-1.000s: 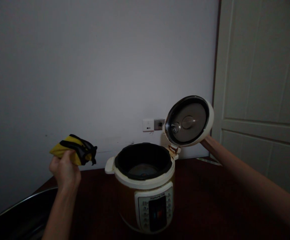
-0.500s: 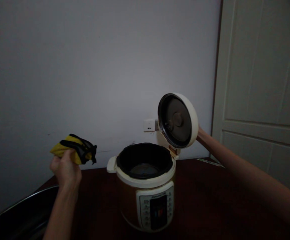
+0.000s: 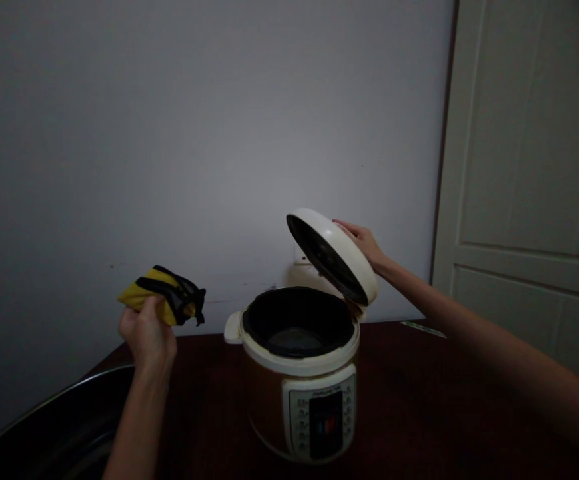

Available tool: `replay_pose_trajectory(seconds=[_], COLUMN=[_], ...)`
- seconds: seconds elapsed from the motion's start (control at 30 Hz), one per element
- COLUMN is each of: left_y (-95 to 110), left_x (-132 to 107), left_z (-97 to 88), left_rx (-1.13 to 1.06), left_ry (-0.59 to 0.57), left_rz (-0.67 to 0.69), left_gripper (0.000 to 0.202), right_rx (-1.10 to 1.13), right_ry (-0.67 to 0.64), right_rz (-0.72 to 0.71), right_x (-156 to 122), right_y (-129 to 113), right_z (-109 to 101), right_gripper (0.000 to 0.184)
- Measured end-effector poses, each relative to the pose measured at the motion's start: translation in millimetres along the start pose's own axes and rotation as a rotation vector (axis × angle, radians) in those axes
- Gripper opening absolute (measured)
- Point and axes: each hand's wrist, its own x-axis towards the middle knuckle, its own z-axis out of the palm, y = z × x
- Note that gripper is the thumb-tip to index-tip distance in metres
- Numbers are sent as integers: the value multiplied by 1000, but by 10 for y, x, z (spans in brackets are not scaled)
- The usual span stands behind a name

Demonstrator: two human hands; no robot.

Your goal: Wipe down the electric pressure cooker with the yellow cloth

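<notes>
My left hand [image 3: 146, 333] is closed on a folded yellow cloth [image 3: 136, 291] with black edging, held up left of the cooker. On the dark red table stands an electric pressure cooker [image 3: 300, 365], white-rimmed and brownish, its control panel facing me. Its dark inner pot [image 3: 296, 320] shows from above, with no food visible in it. The white domed lid [image 3: 346, 250] leans half open over the right of the pot, on its hinge. Against the lid's outer side rests my right hand [image 3: 364, 243], fingers stretched out along the shell; some fingertips are hidden.
A large dark pan or basin [image 3: 72, 387] with a shiny rim fills the lower left. Close behind the cooker is a pale wall, with a socket [image 3: 301, 253] partly covered by the lid. A thin printed strip [image 3: 423, 329] lies on the table near the white door [image 3: 534, 167].
The lid has swung down and leftward over the pot, with my right hand moving along with it. My left hand keeps hold of the cloth. The whole view has shifted slightly.
</notes>
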Motion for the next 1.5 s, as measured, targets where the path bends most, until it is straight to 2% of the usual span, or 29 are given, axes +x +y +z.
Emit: replay_pose_trajectory(seconds=[0.07,0.23,0.63,1.03,1.27,1.5], left_y=[13,21,-18,-76,-97,-94], left_x=[-15,-42,-77,-116,-119,-122], left_z=[1,-1,31,47,52,53], left_rx=[6,54,-3,78,24,19], left_ry=[6,-24,-25,-65,-35,-61], left_rz=[-6,-10,-65,-52,-54,-65], left_gripper=[18,17,18,17,18,20], right_rx=[-51,-151,-244,-374,-410,-461], right_ry=[-61,-204,-557,-651,-661,-675], right_rz=[29,-76,-222,-340,-356,-391], right_x=[-2,-75,-306,-428,-490,-512], right_y=[-56,-172,-315,-349,-323,-356], right_z=[114,353,700,808,856,867], right_gripper=[49,44,41,42,41,42])
